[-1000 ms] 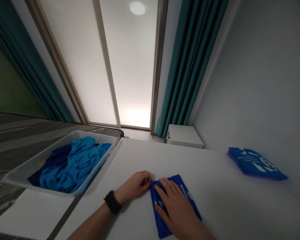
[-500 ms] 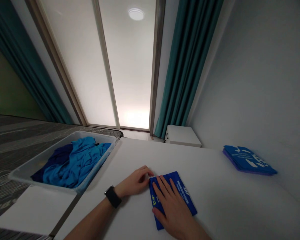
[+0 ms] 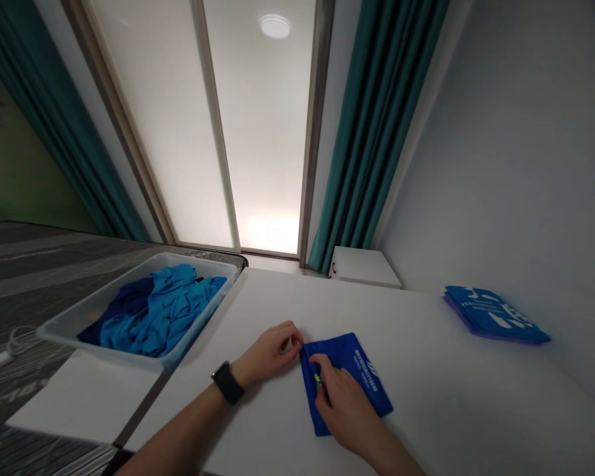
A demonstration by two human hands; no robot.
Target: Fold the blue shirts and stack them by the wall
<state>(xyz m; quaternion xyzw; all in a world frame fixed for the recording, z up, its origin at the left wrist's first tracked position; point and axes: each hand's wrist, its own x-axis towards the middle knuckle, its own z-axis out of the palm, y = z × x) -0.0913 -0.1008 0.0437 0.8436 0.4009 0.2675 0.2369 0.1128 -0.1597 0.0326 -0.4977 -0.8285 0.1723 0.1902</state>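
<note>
Since a second ago the right hand (image 3: 344,406) has curled: it lay flat with fingers spread over the folded blue cloth (image 3: 350,373), and now the fingers are drawn in and bent at the cloth's left part. The left hand has barely shifted, and the cloth keeps its place on the white table (image 3: 441,396).

At far left, a white cable (image 3: 0,357) lies on the dark striped surface. Next comes a pale plastic bin (image 3: 67,324) at the table's left edge, filled with crumpled garments (image 3: 153,314) in light blue and navy. Right of it the left hand (image 3: 272,350), a black watch (image 3: 227,382) on its wrist, rests on the tabletop with fingers closed, pinching the cloth's near-left corner. The cloth itself lies flat on the table just in front of the person, white lettering on its upper face. The right hand rests on it, fingers narrowly curled, pressing down; whether it grips a fold cannot be told. Beyond, by the teal curtain (image 3: 371,132), stands a small white cabinet (image 3: 364,268). At far right, close against the wall, lies a stack of folded blue cloths (image 3: 493,314) with white print.
</note>
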